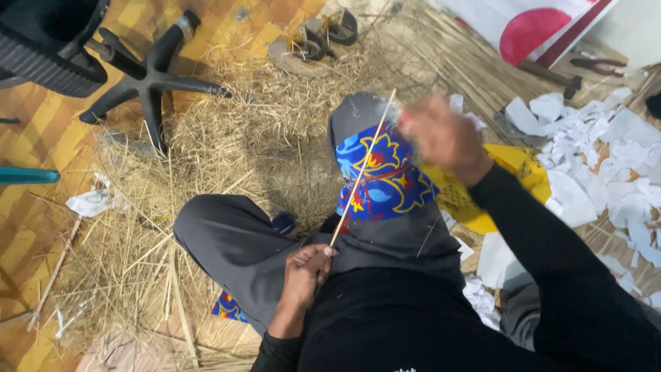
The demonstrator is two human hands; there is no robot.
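Thin bamboo stick, left hand pinching base.

Black chair base, white paper scraps, pliers on straw-strewn floor.

i sit cross-legged, looking down at my lap. my left hand rests low against my left thigh, fingers curled shut in a pinch, thumb pressed to the fingertips, knuckles turned up toward me. the left wrist bends slightly and the forearm runs back down to my body in a black sleeve. my right hand is raised farther out, above my right knee, blurred, so i cannot tell how its fingers stand. the right arm reaches forward, nearly straight, also in a black sleeve. the two hands are well apart.
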